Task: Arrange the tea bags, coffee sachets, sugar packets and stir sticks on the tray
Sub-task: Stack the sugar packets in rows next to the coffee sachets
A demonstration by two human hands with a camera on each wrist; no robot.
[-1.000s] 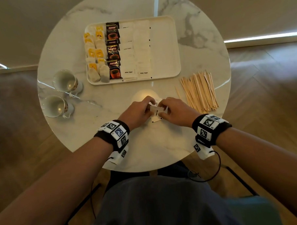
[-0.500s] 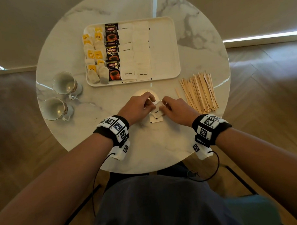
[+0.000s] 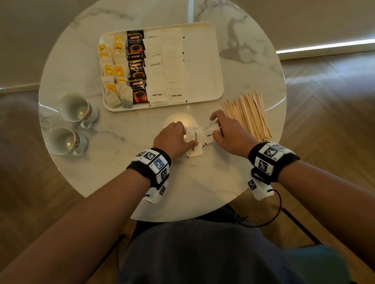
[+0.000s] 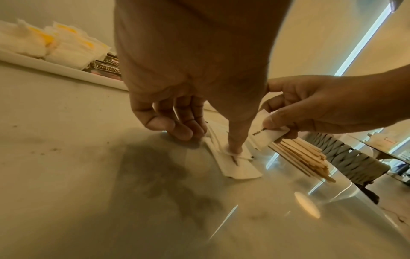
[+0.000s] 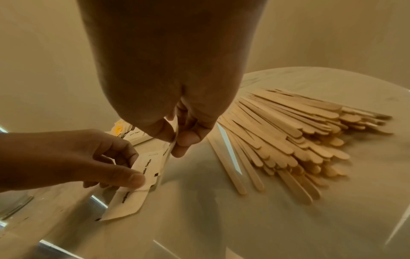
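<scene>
A round marble table (image 3: 92, 60) stands on a herringbone wood floor (image 3: 331, 114). Two cups (image 3: 75, 107) sit near the table's left edge, one just behind the other (handles turned toward the person, as far as the head view shows). A lit strip (image 3: 328, 46) runs along the wall base, right of the table. Beyond the table's right edge, the left wrist view shows a woven chair (image 4: 346, 157).

Black wristbands (image 3: 150, 165) bearing white square-coded marker blocks, a thin black cable (image 3: 275, 211), bare forearms, dark trousers.
</scene>
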